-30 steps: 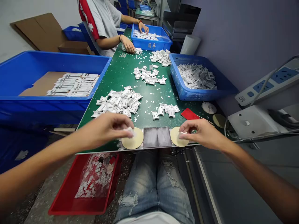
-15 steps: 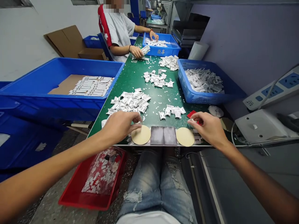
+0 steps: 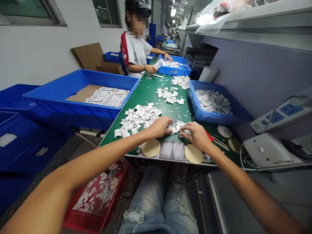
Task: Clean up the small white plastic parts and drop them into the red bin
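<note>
A small cluster of white plastic pieces (image 3: 179, 124) lies on the green tabletop between my hands. My left hand (image 3: 162, 126) is at its left side, thumb and fingers curved and apart, fingertips close to a piece. From the right, my right hand (image 3: 195, 132) reaches toward the same cluster with fingers curled and a gap at the thumb; whether it touches a piece is hard to see. Near the table edge lie two cream round discs, a left disc (image 3: 150, 148) and a right disc (image 3: 193, 154), with dark grey rectangular plates (image 3: 172, 150) between them.
A larger heap of white pieces (image 3: 140, 117) lies to the left. A blue basket (image 3: 200, 115) of pieces stands right, near tweezers (image 3: 221, 143) and a power strip (image 3: 280, 112). A blue bin (image 3: 83, 109) is at left, a red bin (image 3: 104, 208) below. Across sits a co-worker (image 3: 137, 53).
Both hands have moved inward from above the discs to the small cluster. The view has tilted up. The red-handled item by my right hand now shows beside the wrist.
</note>
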Demonstrator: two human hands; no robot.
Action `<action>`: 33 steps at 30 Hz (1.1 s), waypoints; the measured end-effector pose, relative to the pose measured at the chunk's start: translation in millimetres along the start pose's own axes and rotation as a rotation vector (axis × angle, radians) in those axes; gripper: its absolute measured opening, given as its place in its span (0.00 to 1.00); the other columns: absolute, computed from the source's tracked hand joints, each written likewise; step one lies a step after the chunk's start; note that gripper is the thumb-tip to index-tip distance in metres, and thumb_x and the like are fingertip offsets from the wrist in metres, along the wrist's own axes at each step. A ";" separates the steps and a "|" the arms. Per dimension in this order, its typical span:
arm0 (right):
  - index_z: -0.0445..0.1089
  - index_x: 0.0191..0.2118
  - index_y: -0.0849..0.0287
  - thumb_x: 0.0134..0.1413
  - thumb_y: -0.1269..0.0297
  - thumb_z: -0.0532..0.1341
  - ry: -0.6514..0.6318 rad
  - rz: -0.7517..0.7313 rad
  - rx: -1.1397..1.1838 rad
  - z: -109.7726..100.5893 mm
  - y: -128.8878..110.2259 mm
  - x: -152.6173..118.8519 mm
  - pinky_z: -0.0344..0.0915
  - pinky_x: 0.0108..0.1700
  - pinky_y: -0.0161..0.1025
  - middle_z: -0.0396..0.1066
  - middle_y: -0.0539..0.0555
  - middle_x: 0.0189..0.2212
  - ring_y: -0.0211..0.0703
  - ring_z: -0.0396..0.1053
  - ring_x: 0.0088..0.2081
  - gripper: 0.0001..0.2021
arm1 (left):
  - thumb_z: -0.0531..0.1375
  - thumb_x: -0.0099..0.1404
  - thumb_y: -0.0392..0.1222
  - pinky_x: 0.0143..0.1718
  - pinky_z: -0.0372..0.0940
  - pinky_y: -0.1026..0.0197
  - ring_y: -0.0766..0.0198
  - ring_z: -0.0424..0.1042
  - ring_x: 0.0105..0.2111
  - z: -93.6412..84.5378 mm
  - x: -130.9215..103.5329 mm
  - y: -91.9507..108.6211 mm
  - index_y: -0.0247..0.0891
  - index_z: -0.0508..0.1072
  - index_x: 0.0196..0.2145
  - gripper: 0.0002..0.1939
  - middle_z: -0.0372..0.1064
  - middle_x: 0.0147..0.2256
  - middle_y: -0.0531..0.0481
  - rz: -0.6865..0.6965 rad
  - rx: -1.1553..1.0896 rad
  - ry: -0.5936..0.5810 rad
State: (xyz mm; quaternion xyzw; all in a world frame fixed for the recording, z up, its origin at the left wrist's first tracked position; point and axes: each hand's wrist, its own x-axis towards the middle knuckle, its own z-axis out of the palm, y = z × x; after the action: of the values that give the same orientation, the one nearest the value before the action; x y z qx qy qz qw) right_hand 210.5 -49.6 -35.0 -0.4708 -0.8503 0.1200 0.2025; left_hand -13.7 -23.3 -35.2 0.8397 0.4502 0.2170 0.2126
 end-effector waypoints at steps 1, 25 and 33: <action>0.77 0.41 0.56 0.59 0.54 0.59 0.053 -0.027 -0.086 2.7 1.6 2.0 0.61 0.44 0.43 0.73 0.58 0.44 0.48 0.68 0.43 0.14 | 0.63 0.60 0.46 0.43 0.63 0.56 0.53 0.73 0.43 -1.9 -4.0 4.1 0.35 0.75 0.45 0.18 0.74 0.43 0.41 0.003 0.011 0.033; 0.72 0.42 0.59 0.59 0.53 0.57 -0.168 -0.100 -0.135 106.4 -207.9 82.5 0.62 0.38 0.43 0.73 0.63 0.41 0.55 0.72 0.41 0.15 | 0.61 0.61 0.50 0.45 0.66 0.56 0.56 0.73 0.43 -70.2 -206.4 -63.9 0.40 0.72 0.50 0.22 0.74 0.47 0.43 -0.546 -0.347 0.683; 0.70 0.48 0.58 0.60 0.51 0.52 -0.079 0.013 0.201 94.5 -202.4 80.9 0.62 0.44 0.46 0.73 0.60 0.43 0.54 0.69 0.44 0.19 | 0.64 0.60 0.40 0.48 0.69 0.61 0.66 0.75 0.43 -35.0 -219.7 -30.0 0.39 0.69 0.47 0.17 0.72 0.49 0.45 -0.575 -1.335 1.133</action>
State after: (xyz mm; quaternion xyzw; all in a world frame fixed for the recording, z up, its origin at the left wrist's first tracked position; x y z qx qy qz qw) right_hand -23.4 -89.0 -20.4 -0.4485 -0.8382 0.2243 0.2142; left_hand -163.0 -188.9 -61.2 0.1669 0.4596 0.7494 0.4464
